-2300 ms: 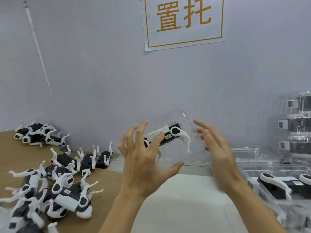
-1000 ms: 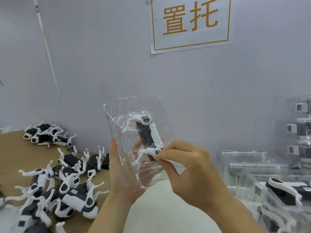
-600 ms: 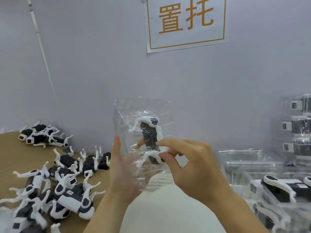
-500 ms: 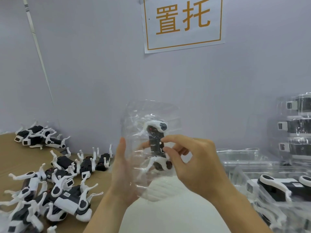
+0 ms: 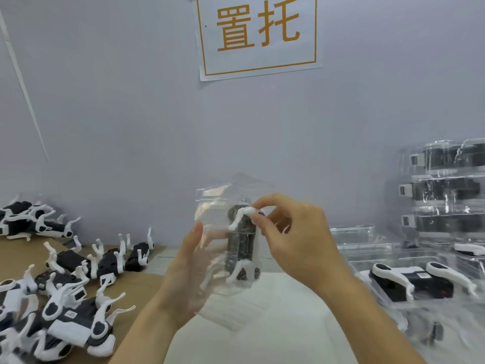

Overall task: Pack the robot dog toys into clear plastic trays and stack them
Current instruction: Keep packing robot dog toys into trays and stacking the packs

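A clear plastic tray (image 5: 212, 214) stands upright in the air at the centre of the view. My left hand (image 5: 183, 274) supports it from behind and below, thumb along its left edge. Inside lies a black and white robot dog toy (image 5: 240, 245), set vertically. My right hand (image 5: 291, 240) pinches the toy's upper white leg between thumb and forefinger. The tray is blurred, so its edges are hard to trace.
Several loose robot dog toys (image 5: 70, 319) lie on brown cardboard (image 5: 15, 250) at the left. A stack of packed trays (image 5: 446, 190) stands at the right by the wall. A packed tray (image 5: 414, 282) and empty clear trays (image 5: 354, 237) lie in front of the stack.
The tray went from lying sideways between my two hands to standing upright. My right hand moved from the toy's lower legs up to its top leg. The view shifted slightly.
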{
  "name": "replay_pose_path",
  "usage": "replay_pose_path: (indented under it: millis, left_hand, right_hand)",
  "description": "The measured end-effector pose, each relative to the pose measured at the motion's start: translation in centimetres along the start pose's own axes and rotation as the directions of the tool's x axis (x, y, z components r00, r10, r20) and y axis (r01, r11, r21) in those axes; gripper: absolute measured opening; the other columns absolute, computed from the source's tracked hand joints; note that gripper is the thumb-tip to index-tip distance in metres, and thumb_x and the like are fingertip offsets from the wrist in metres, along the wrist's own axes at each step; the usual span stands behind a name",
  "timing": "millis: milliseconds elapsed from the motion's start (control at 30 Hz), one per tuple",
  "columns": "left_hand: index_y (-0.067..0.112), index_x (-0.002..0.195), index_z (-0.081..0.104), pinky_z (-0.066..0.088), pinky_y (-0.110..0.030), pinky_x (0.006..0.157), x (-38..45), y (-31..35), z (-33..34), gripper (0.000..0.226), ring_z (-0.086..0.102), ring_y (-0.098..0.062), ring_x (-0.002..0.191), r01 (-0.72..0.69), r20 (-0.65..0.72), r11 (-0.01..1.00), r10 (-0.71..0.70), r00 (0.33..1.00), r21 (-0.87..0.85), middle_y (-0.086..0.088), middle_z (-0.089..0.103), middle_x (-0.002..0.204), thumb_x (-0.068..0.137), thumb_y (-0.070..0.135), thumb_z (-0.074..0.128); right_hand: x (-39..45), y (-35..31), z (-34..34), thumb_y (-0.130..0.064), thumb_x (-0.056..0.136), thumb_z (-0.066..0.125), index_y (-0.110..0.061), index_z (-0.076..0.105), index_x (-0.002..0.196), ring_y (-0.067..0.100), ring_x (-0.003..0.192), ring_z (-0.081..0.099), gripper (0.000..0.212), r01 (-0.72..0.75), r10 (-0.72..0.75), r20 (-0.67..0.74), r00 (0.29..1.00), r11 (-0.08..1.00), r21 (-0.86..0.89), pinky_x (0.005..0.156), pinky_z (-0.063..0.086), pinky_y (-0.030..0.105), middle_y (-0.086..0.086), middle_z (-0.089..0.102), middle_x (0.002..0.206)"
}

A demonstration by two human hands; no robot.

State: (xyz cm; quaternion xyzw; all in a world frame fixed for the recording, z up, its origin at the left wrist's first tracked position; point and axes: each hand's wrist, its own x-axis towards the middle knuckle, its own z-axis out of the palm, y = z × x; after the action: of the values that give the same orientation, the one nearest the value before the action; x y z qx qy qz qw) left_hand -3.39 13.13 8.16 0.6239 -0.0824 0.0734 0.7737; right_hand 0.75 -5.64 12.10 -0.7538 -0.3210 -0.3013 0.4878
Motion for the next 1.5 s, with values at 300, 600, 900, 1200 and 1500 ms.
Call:
replay_pose_path:
  millis: [300,600,900,1200,1500]
  left_hand:
    - [0.044,0.105,0.059,0.038,-0.028,0.103,0.1,0.7,2.1,0.073,0.044,0.004,0.121,-0.138,-0.028,0.434,0.356,0.934,0.890,0.021,0.050,0.126,0.046,0.087,0.059]
    - [0.066,0.123,0.047,0.019,-0.042,0.110,-0.8,2.8,3.4,0.088,0.029,-0.014,0.141,-0.226,0.127,0.218,0.394,0.910,0.949,0.022,0.034,0.151,0.041,0.097,0.053]
    - [0.055,0.122,0.061,0.057,-0.022,0.077,-1.3,2.1,5.4,0.072,0.042,0.019,0.128,-0.473,0.106,0.510,0.592,0.799,0.718,0.033,0.040,0.148,0.055,0.054,0.088]
    - [0.058,0.112,0.066,0.043,-0.019,0.085,1.4,2.5,10.8,0.064,0.048,0.008,0.127,-0.424,0.091,0.618,0.495,0.864,0.662,0.028,0.048,0.140,0.050,0.075,0.068]
    - [0.061,0.110,0.061,0.031,-0.030,0.106,4.3,1.8,20.1,0.066,0.037,-0.003,0.138,-0.409,0.292,0.625,0.286,0.913,0.665,0.023,0.035,0.149,0.049,0.086,0.067]
  right_hand:
    - [0.6,-0.7,-3.5,-0.083,0.078,0.047,-0.043,0.054,0.122,0.018,0.103,0.064,0.060,-0.700,0.608,0.375,0.700,0.688,0.190,0.083,0.056,0.038,-0.007,0.058,0.121]
    - [1.2,-0.2,-3.8,-0.056,0.081,0.061,-0.031,0.062,0.122,0.023,0.101,0.062,0.048,-0.644,0.631,0.134,0.765,0.750,0.147,0.096,0.052,0.043,-0.008,0.063,0.109]
    - [1.9,-1.4,-9.8,-0.052,0.088,0.058,-0.022,0.066,0.097,0.023,0.084,0.066,0.032,-0.674,0.647,0.192,0.738,0.717,0.175,0.078,0.060,0.039,-0.003,0.062,0.088]
    - [1.1,-3.8,-16.0,-0.064,0.094,0.045,-0.021,0.048,0.141,0.022,0.131,0.047,0.064,-0.533,0.460,-0.389,0.798,0.839,-0.103,0.113,0.033,0.050,0.000,0.053,0.140]
    - [0.6,-3.8,-18.5,-0.058,0.095,0.047,-0.029,0.054,0.136,0.016,0.126,0.051,0.050,-0.481,0.427,-0.498,0.754,0.876,0.024,0.107,0.042,0.041,-0.007,0.058,0.132]
